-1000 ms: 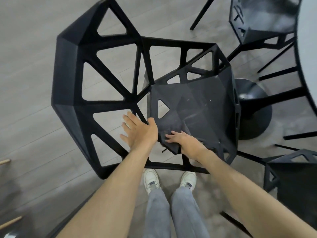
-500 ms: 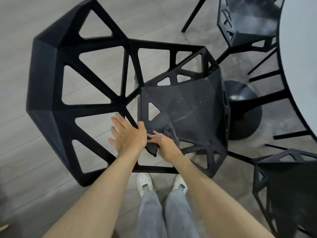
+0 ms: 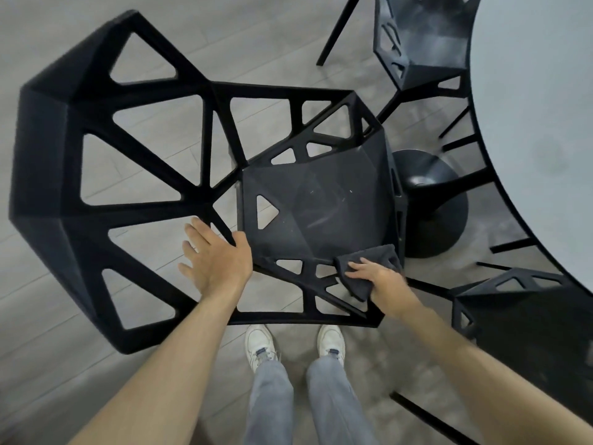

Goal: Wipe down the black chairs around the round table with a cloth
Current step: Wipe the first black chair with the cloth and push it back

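Observation:
A black chair (image 3: 321, 207) with a cut-out geometric frame stands below me, its tall backrest (image 3: 57, 162) spreading to the left. My left hand (image 3: 215, 258) rests flat with spread fingers on the frame strut at the seat's near left corner. A dark grey cloth (image 3: 372, 261) lies pressed under my right hand (image 3: 382, 277) on the seat's near right corner, over the side frame. The seat surface shows faint dust and scratch marks.
A round pale table (image 3: 539, 117) fills the upper right, on a black pedestal base (image 3: 430, 200). A second black chair (image 3: 420, 40) stands at the top, a third (image 3: 526, 329) at the right. My white shoes (image 3: 260, 345) stand on grey wood flooring (image 3: 38, 316) close to the chair.
My right hand has slid the cloth rightward along the seat's near edge, from beside my left hand to the near right corner. My left hand stays on the frame.

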A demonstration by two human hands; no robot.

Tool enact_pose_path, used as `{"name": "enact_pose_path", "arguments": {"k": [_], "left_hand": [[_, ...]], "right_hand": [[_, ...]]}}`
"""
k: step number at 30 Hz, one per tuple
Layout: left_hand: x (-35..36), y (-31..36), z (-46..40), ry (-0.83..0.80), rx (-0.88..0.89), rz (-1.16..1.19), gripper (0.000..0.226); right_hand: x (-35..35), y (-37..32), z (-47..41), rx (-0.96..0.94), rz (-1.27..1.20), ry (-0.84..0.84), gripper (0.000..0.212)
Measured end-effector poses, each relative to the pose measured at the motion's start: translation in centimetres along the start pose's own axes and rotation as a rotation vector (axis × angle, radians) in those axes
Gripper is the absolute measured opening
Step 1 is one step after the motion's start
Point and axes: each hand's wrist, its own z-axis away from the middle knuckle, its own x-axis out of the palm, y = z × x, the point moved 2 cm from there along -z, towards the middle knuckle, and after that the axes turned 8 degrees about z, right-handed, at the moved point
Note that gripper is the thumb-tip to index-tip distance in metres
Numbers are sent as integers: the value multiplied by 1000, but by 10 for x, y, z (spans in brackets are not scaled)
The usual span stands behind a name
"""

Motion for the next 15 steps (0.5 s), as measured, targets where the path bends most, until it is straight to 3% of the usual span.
{"name": "enact_pose_path", "arguments": {"k": [5, 8, 12, 15], "left_hand": [[3, 0, -3, 59, 3, -84, 80], [5, -1, 3, 135, 83, -130, 82], [12, -10, 31, 302, 459, -245, 68], [34, -14, 63, 267, 776, -364, 51]], "right_hand": [[14, -75, -26, -207, -170, 81, 66], [6, -68, -23, -281, -128, 55, 68], [-5, -2, 6, -198, -46, 109, 67], [3, 15, 26, -7, -153, 245, 65]]}}
